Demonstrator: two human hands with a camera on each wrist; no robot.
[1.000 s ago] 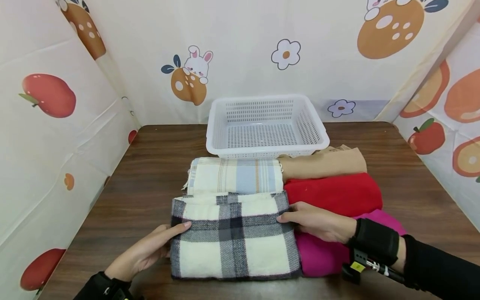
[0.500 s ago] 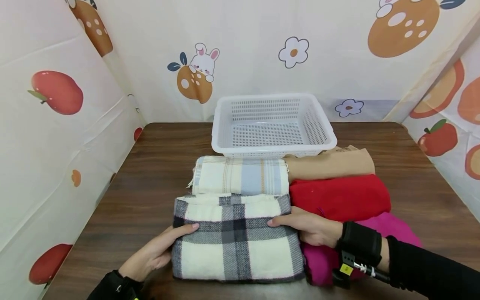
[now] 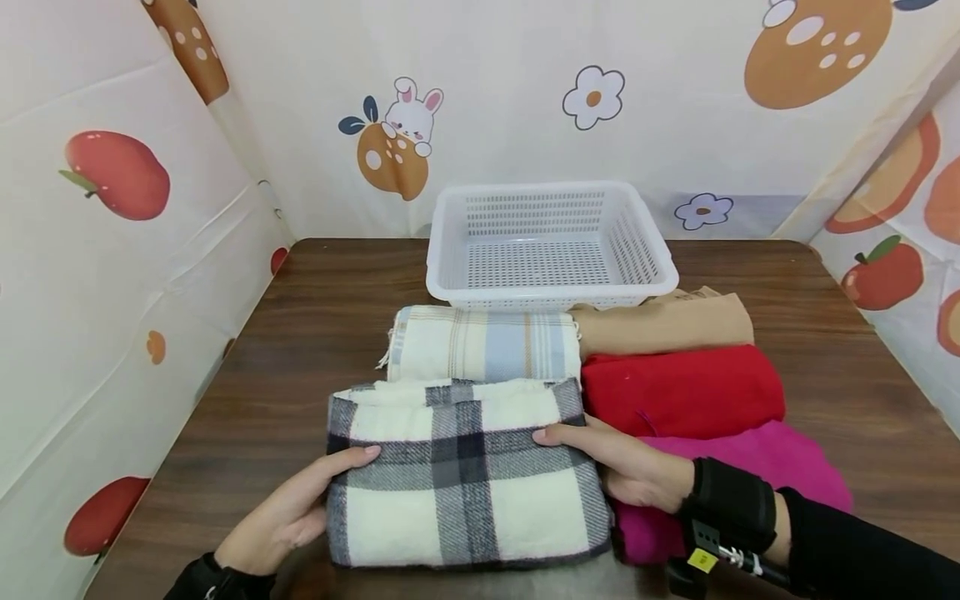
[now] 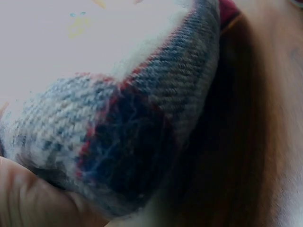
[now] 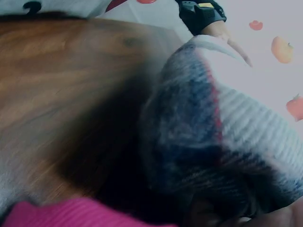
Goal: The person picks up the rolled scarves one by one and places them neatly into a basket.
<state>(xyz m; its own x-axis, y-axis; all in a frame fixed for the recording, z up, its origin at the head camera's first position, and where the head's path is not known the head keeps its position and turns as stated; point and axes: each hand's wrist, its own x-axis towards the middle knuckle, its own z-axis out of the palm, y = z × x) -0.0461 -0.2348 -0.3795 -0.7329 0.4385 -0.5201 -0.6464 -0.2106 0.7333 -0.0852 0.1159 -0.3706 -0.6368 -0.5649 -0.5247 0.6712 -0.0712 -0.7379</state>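
A folded black-and-white plaid scarf [image 3: 465, 483] lies between my two hands at the front of the table. My left hand [image 3: 285, 508] grips its left side, thumb on top and the other fingers hidden under the cloth. On the opposite side my right hand [image 3: 630, 462] holds the scarf the same way. In both wrist views the plaid cloth [image 4: 156, 71] fills much of the picture, with dark shadow beneath its edge; it seems slightly raised. Behind it lies a folded cream-and-blue striped cloth [image 3: 487, 343] with fringe.
Right of the scarf lie a tan folded cloth [image 3: 667, 325], a red one [image 3: 682, 392] and a magenta one [image 3: 780, 458], partly under my right forearm. A white perforated basket [image 3: 551, 296] stands at the back of the brown wooden table [image 3: 337, 283], before a printed curtain.
My right hand has moved inward onto the scarf's right side. Scarf and hands have since shifted slightly left. The head view has also shifted a little.
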